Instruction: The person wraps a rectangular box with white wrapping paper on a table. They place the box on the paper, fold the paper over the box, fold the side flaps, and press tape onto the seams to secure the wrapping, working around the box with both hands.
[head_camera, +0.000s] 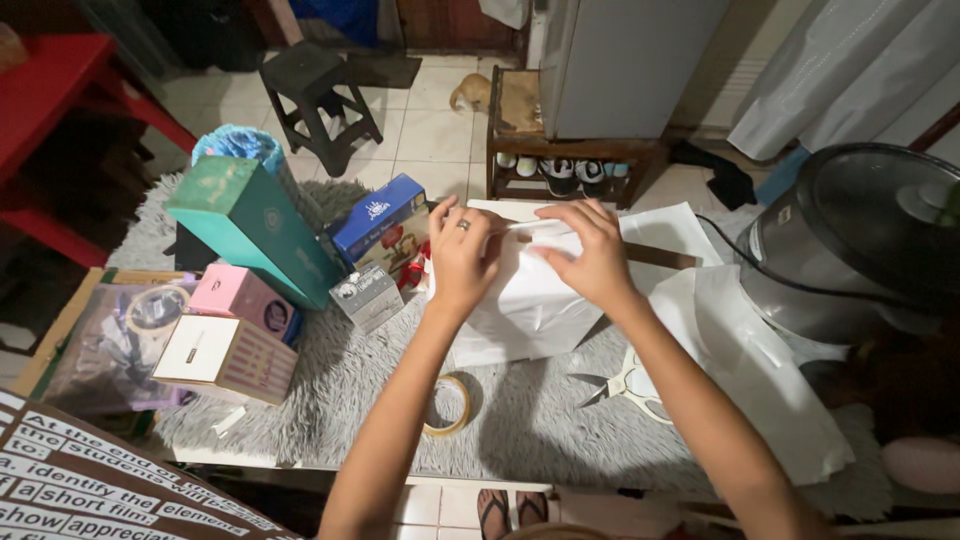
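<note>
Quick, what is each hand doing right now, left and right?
Left hand: fingers bent, pressing on the white paper-wrapped bundle.
Right hand: fingers bent, pressing the same bundle's fold.

The paper (530, 290) under the hands is plain white, and it lies on a shaggy grey rug (530, 410) beside a roll of tape (448, 404) with a tan, yellowish ring and scissors (625, 385) with pale handles. To the left stand a tall green box (250, 225), a blue box (380, 222) with red and white print, a pink box (238, 293) and a white-topped box (222, 357) with striped pinkish sides. The cooker (850, 240) at right is silver with a dark lid, the stool (315, 95) is black, and the floor tiles (430, 130) are cream.
</note>
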